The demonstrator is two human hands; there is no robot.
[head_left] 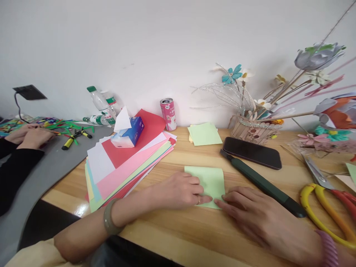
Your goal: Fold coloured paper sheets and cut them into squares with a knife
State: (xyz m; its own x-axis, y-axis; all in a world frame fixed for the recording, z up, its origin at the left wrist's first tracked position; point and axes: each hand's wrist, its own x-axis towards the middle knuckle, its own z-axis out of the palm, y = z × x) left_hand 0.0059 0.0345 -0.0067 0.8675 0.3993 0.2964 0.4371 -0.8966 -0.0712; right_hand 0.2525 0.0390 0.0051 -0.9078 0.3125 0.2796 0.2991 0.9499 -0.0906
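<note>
Green paper beneath two hands

Smooth, roughly square, it lies on the wood-grained table, far edge rounded. The left hand, fingers curled, rests across it; the right hand meets its near right corner; whether either pinches cannot be told. Bare wood borders it left and far.

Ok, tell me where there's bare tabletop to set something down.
Bare wood shows in front of the pink can, between the coloured-paper stack and small light green sheets. Another strip lies on the near side, between the left forearm and right hand. It's crowded at right: smartphone, scissors and wooden flower basket sit close together.
</note>
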